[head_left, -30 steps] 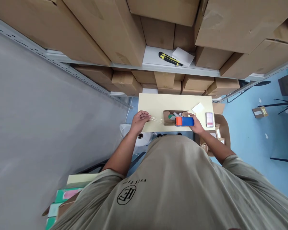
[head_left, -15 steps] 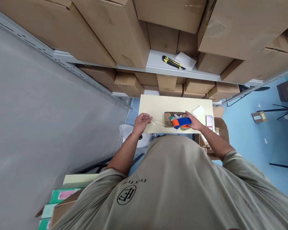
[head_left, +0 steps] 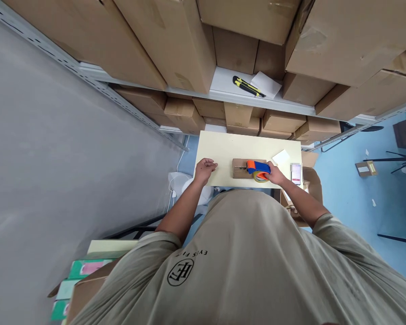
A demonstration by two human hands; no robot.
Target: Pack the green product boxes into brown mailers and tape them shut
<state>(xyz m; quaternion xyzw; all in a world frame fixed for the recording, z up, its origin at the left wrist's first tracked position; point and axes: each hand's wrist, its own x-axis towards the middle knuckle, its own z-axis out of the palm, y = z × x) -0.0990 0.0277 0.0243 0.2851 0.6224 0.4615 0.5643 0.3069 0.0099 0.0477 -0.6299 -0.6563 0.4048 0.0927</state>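
Note:
In my right hand (head_left: 275, 173) is a blue and orange tape dispenser (head_left: 259, 167) with a roll of clear tape. The dispenser sits over the right part of a small cardboard box (head_left: 239, 171) and covers it there. The box's top looks closed, with a dark gap near its middle. To the left of the box, my left hand (head_left: 205, 170) hovers over the cream table (head_left: 219, 146), fingers drawn together in a pinch. Whatever is between those fingertips is too small to make out.
A white paper (head_left: 280, 157) and a phone (head_left: 295, 173) lie at the table's right. Behind stands a shelf (head_left: 223, 81) stacked with cardboard boxes, with a yellow-black box cutter (head_left: 248, 86) on it. An open carton (head_left: 314, 189) is beyond the right edge; a grey wall (head_left: 71, 158) is on the left.
The small box showed its contents before; now its top looks covered. The dispenser has tilted and risen slightly over it. Shiny strands near my left hand are no longer visible.

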